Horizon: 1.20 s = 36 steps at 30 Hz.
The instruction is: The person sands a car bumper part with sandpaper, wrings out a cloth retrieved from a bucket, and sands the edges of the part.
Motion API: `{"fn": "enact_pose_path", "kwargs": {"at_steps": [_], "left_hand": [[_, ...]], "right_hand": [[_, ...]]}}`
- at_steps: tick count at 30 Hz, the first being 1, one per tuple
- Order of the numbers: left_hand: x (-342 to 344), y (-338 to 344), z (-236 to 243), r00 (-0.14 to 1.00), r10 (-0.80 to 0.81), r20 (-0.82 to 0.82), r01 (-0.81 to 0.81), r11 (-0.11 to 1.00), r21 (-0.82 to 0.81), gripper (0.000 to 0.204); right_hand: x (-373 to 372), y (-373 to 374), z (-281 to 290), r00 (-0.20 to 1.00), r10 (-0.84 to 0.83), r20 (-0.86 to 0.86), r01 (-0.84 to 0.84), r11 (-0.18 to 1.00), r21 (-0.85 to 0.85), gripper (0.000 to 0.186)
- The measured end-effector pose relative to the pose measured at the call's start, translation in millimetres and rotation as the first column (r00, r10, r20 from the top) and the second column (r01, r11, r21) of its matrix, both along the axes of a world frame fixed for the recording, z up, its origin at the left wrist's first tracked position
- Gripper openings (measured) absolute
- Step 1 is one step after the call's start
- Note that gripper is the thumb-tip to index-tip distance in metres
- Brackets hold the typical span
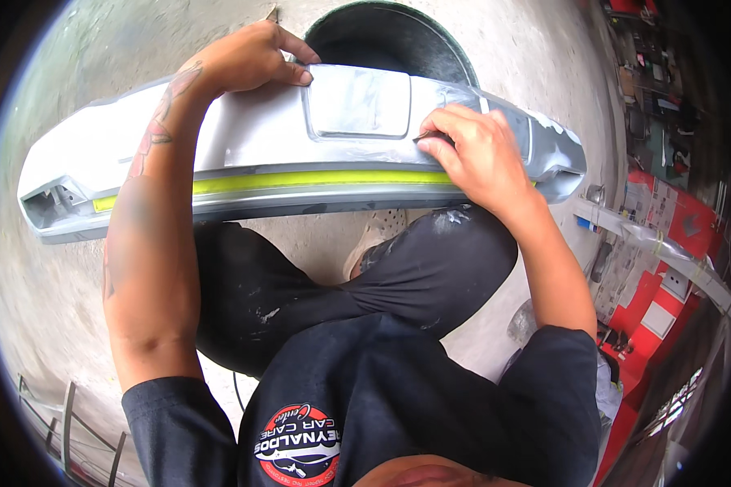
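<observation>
A silver-grey car bumper (260, 138) lies crosswise in front of my knees, with a yellow-green strip (325, 178) along its near side. My left hand (256, 58) grips the far edge, thumb on the face, just left of the raised rectangular panel (361, 101). Between the fingers and thumb of my right hand (483, 154) is a small dark brown piece (433, 135), thin like folded sandpaper. It rests against the bumper's face, right of the panel's near corner. Most of that piece is hidden by my fingers. Whitish smears show around the panel and toward the right end.
Beyond the bumper stands a large dark round tub (390, 40), partly covered by it. Concrete floor (65, 325) surrounds me. Red items (638, 312) and a pale wrapped bar (658, 243) are at the right. A dark metal frame (69, 422) stands at lower left.
</observation>
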State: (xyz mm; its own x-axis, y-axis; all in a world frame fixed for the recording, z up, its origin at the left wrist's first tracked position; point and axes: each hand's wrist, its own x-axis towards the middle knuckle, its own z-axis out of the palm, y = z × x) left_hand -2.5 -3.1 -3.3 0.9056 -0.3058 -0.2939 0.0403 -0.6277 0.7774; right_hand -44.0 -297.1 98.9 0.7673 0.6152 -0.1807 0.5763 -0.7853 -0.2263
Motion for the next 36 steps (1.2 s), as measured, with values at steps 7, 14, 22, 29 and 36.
{"fn": "enact_pose_path", "kwargs": {"at_steps": [7,14,22,29,36], "left_hand": [[3,1,0,1.000,-0.016,-0.001,0.016,1.000,0.010,0.035],[-1,5,3,1.000,-0.012,0.023,0.012,1.000,0.017,0.036],[4,7,1,0.997,-0.077,-0.025,0.077,0.997,-0.019,0.038],[-2,0,1,1.000,-0.014,0.026,0.013,0.999,0.051,0.034],[0,-1,-1,1.000,-0.020,0.021,0.019,0.999,0.028,0.033]], "right_hand": [[6,8,-24,0.892,0.356,0.280,-0.365,0.931,-0.019,0.011],[11,11,-26,0.881,0.398,0.257,-0.418,0.908,0.027,0.008],[4,85,-52,0.863,0.416,0.287,-0.459,0.883,0.102,0.013],[13,-20,-19,0.912,0.331,0.241,-0.345,0.938,0.016,0.012],[-6,-61,-18,0.976,-0.194,-0.102,0.215,0.941,0.261,0.033]]}}
